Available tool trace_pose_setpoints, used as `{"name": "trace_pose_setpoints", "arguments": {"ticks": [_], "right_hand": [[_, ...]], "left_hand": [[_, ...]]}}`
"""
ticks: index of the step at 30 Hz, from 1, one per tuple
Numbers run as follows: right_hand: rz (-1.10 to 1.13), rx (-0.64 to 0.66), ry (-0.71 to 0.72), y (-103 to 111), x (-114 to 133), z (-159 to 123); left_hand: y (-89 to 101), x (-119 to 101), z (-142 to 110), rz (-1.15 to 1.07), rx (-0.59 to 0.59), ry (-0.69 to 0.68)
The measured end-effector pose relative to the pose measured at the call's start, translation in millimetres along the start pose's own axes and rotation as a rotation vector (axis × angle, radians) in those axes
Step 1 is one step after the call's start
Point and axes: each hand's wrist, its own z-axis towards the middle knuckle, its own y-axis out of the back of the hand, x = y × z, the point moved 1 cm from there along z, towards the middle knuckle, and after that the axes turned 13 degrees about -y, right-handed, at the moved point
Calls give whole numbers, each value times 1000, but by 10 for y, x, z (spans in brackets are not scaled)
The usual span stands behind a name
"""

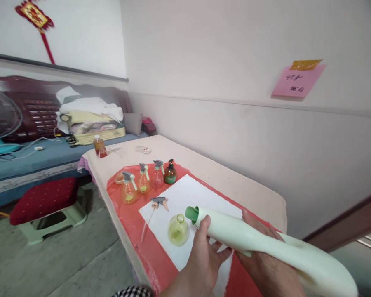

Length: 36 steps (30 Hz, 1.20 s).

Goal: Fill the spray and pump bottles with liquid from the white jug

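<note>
A pale green watering can (235, 231), with a long spout, lies across both my hands, its spout pointing left. My left hand (204, 255) is closed around it near the spout's open end, thumb on top. A darker green piece (191, 214) shows in that opening. Farther back, my right hand (262, 264) grips it from below, with fingers showing on the far side. Just left of the spout's mouth, a yellow-green round bottle (178, 231) without a top stands upright on a white sheet (200, 192). Beside it lies a grey and peach trigger spray head (159, 203) with a clear tube.
Several trigger spray bottles (129, 189) and a brown pump bottle (170, 172) stand on the red plastic sheet (126, 222). A bottle of amber liquid (99, 146) is at the table's far left corner. A red-topped stool (45, 200) stands left; a wall (228, 136) borders the right.
</note>
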Motion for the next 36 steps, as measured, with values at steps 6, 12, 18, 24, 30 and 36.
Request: {"name": "trace_pose_setpoints", "arguments": {"ticks": [6, 12, 18, 24, 30, 36], "right_hand": [[-41, 8, 50, 0, 55, -2], [-48, 20, 123, -7, 101, 52], [-38, 47, 108, -19, 100, 37], [-51, 43, 134, 9, 116, 42], [-78, 42, 155, 72, 167, 76], [-118, 27, 185, 75, 176, 88]], "left_hand": [[42, 18, 7, -31, -48, 8], [40, -3, 9, -48, -46, 26], [79, -10, 55, -57, -53, 55], [91, -13, 59, -69, -42, 72], [93, -19, 46, -80, -43, 80], [92, -43, 72, -82, -38, 106]]}}
